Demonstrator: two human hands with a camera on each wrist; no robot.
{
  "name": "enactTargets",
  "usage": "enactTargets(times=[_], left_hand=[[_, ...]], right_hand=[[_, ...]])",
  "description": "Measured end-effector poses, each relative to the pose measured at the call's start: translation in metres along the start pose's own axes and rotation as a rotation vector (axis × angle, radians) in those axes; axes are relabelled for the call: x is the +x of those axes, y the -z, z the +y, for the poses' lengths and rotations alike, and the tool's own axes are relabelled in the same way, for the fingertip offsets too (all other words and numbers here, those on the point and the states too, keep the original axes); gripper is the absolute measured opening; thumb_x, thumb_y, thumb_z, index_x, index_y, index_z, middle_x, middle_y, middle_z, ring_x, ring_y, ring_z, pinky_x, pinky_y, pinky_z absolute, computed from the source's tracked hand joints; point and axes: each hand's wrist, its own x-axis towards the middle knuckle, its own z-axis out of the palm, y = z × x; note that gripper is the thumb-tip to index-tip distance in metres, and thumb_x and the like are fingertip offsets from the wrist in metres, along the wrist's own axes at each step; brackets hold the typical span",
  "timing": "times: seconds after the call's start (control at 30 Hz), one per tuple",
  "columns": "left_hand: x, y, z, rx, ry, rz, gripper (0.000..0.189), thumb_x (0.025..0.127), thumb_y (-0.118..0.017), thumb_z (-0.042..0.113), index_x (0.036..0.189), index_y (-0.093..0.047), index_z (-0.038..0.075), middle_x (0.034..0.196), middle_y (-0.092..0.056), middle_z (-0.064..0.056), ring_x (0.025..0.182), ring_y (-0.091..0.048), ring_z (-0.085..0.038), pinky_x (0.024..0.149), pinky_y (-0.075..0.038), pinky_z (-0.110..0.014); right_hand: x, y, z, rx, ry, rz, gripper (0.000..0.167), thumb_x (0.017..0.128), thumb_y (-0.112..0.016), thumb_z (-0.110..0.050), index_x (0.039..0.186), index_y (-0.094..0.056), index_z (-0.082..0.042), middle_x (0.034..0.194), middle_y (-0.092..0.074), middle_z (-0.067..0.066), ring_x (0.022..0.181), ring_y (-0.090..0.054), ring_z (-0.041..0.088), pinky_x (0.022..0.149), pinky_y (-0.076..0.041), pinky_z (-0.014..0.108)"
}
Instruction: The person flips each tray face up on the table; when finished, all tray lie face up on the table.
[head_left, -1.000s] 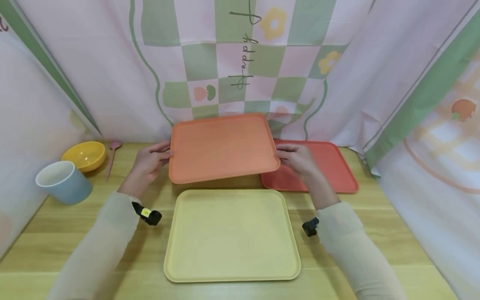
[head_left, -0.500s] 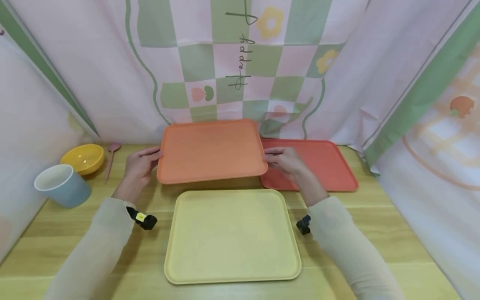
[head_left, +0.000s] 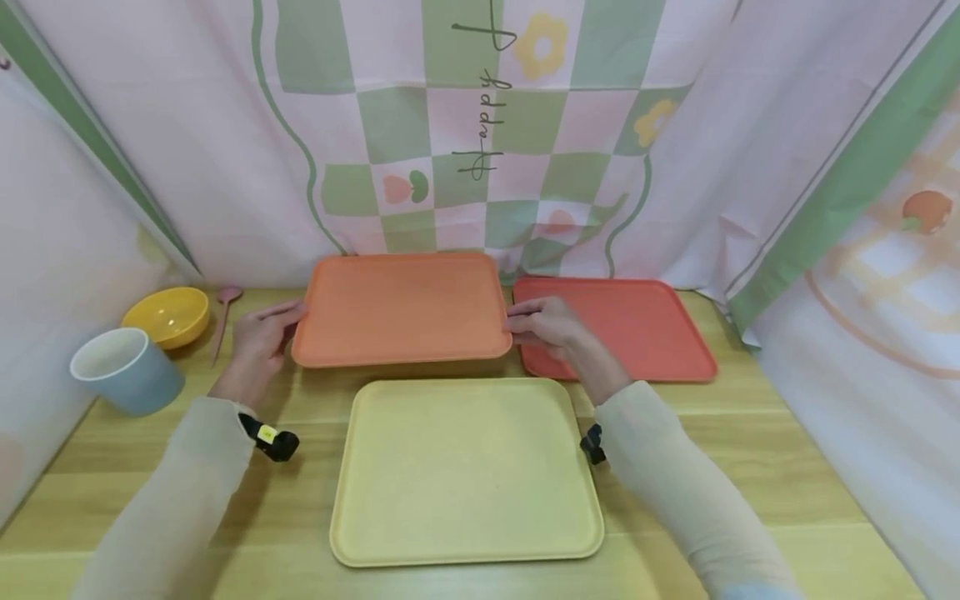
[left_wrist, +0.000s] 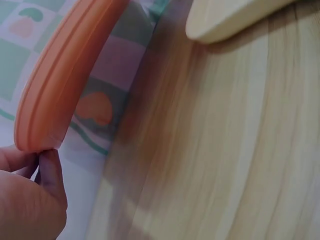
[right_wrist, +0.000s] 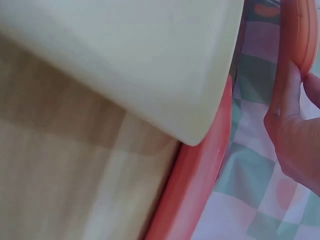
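Note:
Both hands hold an orange rectangular tray above the back of the table. My left hand grips its left short edge, and my right hand grips the right one. In the left wrist view, bare wood shows beneath the raised orange tray, whose end is pinched between the thumb and fingers of the left hand. The right wrist view has the right hand with its fingers under the tray's edge. A pale yellow tray lies flat in front, and a red tray lies at the back right.
On the left stand a blue cup and a yellow bowl, with a pink spoon beside the bowl. A checkered curtain hangs right behind the wooden table.
The orange tray has moved left and slightly lower in the head view, levelling out from its tilt. Both hands travel with it, and more of the red tray shows.

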Motion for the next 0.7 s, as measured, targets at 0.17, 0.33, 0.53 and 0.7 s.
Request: enactTargets(times=[0.17, 0.33, 0.53, 0.7], left_hand=[[0.003, 0.006, 0.001, 0.026, 0.010, -0.054, 0.031, 0.093, -0.067, -0.009, 0.076, -0.079, 0.014, 0.080, -0.074, 0.003, 0.075, -0.067, -0.008, 0.068, -0.057, -0.017], [0.006, 0.009, -0.002, 0.096, 0.016, -0.075, 0.034, 0.096, -0.061, -0.010, 0.081, -0.079, 0.014, 0.082, -0.074, 0.006, 0.076, -0.065, -0.007, 0.067, -0.056, -0.016], [0.012, 0.018, -0.005, 0.122, 0.043, -0.066, 0.031, 0.099, -0.058, -0.006, 0.086, -0.077, 0.014, 0.082, -0.072, 0.008, 0.078, -0.064, -0.005, 0.067, -0.056, -0.018], [0.018, 0.026, -0.005, 0.116, 0.056, -0.056, 0.030, 0.099, -0.056, -0.006, 0.087, -0.076, 0.013, 0.079, -0.073, 0.007, 0.075, -0.067, -0.005, 0.065, -0.057, -0.020]], right_hand=[[0.004, -0.004, -0.003, -0.020, -0.018, -0.015, 0.044, 0.097, -0.058, 0.009, 0.138, -0.046, 0.020, 0.113, -0.063, 0.023, 0.082, -0.071, 0.014, 0.087, -0.060, 0.033], [0.007, -0.010, -0.006, -0.054, -0.055, -0.024, 0.040, 0.097, -0.059, 0.009, 0.135, -0.050, 0.019, 0.121, -0.060, 0.026, 0.091, -0.071, 0.022, 0.089, -0.059, 0.034], [0.011, -0.022, -0.010, -0.122, -0.096, -0.022, 0.036, 0.096, -0.062, 0.008, 0.131, -0.055, 0.016, 0.123, -0.062, 0.027, 0.110, -0.068, 0.035, 0.097, -0.055, 0.040], [0.017, -0.033, -0.011, -0.134, -0.090, 0.002, 0.035, 0.092, -0.065, 0.011, 0.125, -0.058, 0.018, 0.107, -0.066, 0.022, 0.090, -0.074, 0.027, 0.099, -0.054, 0.044]])
